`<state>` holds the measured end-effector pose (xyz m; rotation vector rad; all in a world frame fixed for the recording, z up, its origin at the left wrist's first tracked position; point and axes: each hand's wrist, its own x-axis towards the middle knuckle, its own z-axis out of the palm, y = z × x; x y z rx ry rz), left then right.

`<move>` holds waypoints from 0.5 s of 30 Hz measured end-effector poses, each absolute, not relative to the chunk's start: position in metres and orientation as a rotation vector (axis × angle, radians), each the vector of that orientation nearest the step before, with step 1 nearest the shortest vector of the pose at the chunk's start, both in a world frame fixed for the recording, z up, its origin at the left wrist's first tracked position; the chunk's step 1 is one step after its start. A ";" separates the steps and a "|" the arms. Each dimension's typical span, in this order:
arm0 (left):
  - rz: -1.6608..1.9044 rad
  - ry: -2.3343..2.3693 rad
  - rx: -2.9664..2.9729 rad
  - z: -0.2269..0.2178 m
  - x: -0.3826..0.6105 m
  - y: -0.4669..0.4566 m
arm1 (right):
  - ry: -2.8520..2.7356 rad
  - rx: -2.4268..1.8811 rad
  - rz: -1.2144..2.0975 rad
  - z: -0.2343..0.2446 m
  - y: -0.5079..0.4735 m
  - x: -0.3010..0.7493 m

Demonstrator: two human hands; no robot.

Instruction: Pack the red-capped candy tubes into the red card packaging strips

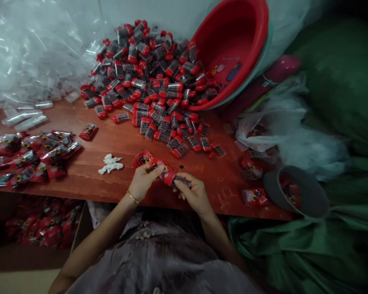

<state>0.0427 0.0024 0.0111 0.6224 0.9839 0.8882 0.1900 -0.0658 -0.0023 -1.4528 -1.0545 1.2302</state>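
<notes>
My left hand (142, 180), with a gold bangle at the wrist, pinches a red printed packet (167, 175) near the table's front edge. At the packet's right end, my right hand (195, 193) is closed on a small dark-filled clear container (183, 180). Fingers partly cover this container, and I cannot tell how much of it sits inside the packet. More red packets (142, 158) lie just beyond my left fingers. A large heap of red-capped containers (159, 87) spreads over the back of the table.
A tilted red basin (248, 45) leans behind the heap. Filled packets (33, 157) and crumpled white scraps (111, 163) lie to the left. Clear plastic sleeves (46, 53) pile up at back left. A grey bowl (272, 185) stands at the right edge; a box (79, 228) holds packets below.
</notes>
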 end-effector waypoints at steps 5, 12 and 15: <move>0.912 0.953 0.645 0.000 0.052 -0.004 | -1.012 -1.440 1.158 -0.010 -0.063 0.184; 0.951 0.899 0.581 -0.008 0.062 -0.010 | -0.960 -1.466 0.905 -0.019 -0.060 0.166; 0.900 0.890 0.572 -0.010 0.064 -0.012 | -0.858 -1.402 0.994 -0.021 -0.056 0.159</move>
